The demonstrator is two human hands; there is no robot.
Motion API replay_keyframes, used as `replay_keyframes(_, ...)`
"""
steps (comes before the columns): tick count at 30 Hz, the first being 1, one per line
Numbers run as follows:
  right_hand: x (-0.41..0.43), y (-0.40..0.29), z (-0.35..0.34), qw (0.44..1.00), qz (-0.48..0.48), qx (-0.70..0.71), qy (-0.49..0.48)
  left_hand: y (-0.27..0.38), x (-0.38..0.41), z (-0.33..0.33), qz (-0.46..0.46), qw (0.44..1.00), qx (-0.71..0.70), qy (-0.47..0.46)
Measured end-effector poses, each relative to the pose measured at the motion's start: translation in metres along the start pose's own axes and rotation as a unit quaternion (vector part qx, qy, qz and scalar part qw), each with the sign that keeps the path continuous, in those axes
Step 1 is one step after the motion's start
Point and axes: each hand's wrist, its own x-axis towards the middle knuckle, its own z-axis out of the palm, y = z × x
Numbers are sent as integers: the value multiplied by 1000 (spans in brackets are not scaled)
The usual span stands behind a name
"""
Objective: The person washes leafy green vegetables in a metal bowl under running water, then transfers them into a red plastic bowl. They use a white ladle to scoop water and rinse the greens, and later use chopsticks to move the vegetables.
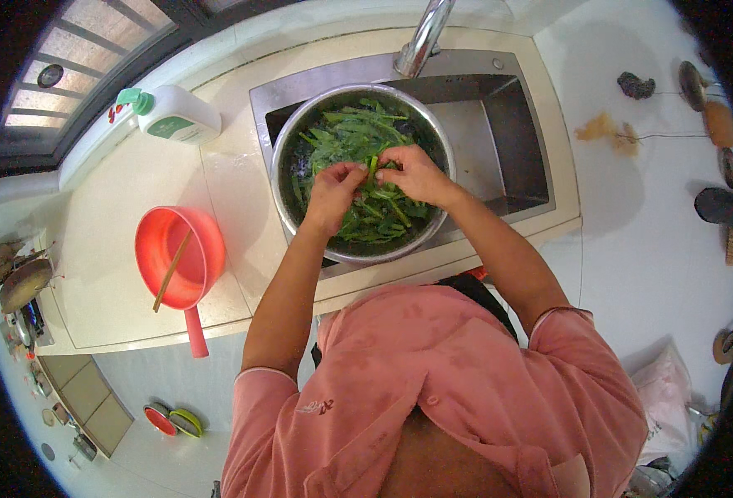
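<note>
A large round metal basin [287, 211] rests over the left part of the stainless-steel sink [466, 134]. Leafy green vegetables [357, 134] fill much of it, with water showing around them. Above the leaves, my left hand [336, 190] pinches a green stem [373, 168] between thumb and fingers. My right hand [413, 173] grips the same stem from the other side, close to the left fingertips. The lower end of the stem is partly hidden among the leaves.
Left of the basin, a red plastic dipper [212, 249] stands on the tiled counter [111, 174] with chopsticks [172, 271] in it. A white pump bottle [183, 115] is near the window. The chrome faucet [422, 40] rises behind the sink. Utensils hang along the right wall.
</note>
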Motion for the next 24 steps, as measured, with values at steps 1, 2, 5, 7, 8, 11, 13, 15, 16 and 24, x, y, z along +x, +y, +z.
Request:
replay_keyframes(1,-3,-6,0,1000,20,3,-24,2,-4,4,-33,999,-39,-14)
replay_keyframes(2,-4,-8,0,998,40,6,-47,3,-6,7,-65,994,-79,-28)
replay_keyframes(5,-11,5,8,1000,8,17,-3,-18,4,-2,-19,999,10,-30)
replay_keyframes(7,-16,-3,1,990,112,90,9,-15,1,-5,-48,992,-101,-51)
replay_keyframes(8,-18,-5,-3,978,163,126,15,-14,-1,-5,-63,984,-156,-61)
replay_keyframes(11,-23,1,-14,964,165,207,3,-13,-10,-7,-30,977,-206,-50)
replay_keyframes(13,-22,0,-15,962,165,216,-1,-6,-16,-5,-27,978,-201,-47)
replay_keyframes(15,-19,16,-9,957,178,229,1,-4,-16,-5,-32,980,-193,-42)
replay_keyframes(16,-17,30,-3,926,228,302,1,-8,-13,-5,-41,981,-187,-39)
replay_keyframes(24,-2,24,44,806,279,521,38,-26,-20,7,-57,986,-149,-45)
